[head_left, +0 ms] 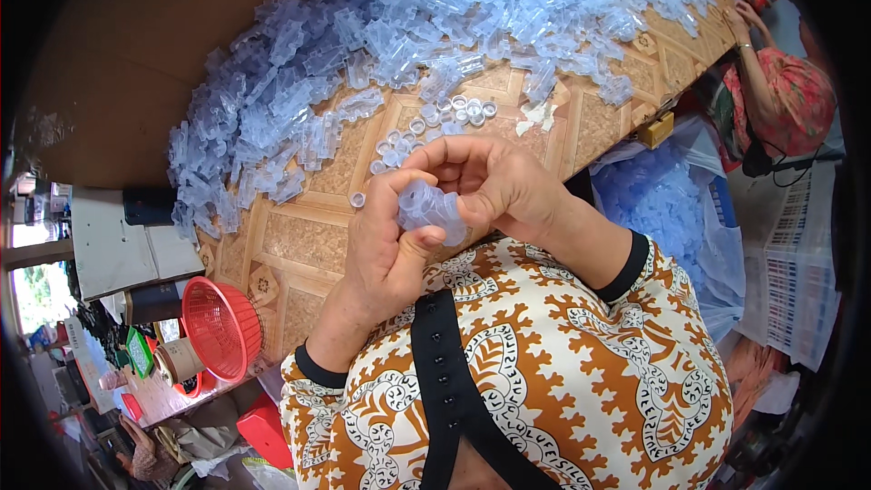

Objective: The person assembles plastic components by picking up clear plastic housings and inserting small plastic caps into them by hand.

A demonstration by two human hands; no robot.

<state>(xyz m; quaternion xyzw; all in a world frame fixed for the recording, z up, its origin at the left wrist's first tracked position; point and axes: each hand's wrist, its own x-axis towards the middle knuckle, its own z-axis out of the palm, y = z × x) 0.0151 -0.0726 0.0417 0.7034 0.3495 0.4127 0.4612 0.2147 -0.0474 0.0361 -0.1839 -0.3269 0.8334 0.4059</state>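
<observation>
Your left hand point(386, 249) and right hand point(494, 183) both grip one clear plastic piece point(431, 210) above the bench point(308, 245). A heap of pale blue pieces point(408, 27) lies beyond. A bulging clear bag point(667, 209) sits right.

Clear, glossy bluish plastic makes up the piece point(430, 210) in hand and the heap point(399, 45). The table point(308, 240) looks like patterned, smooth wood-tone laminate. The basket point(220, 327) is red plastic mesh.

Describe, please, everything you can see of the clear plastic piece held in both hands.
The clear plastic piece is small, pale blue-tinted and translucent, with ribbed or rounded sections. It is held above the patterned table's edge, close to the chest. The left hand pinches it from below with the thumb, and the right hand covers its top.
</observation>
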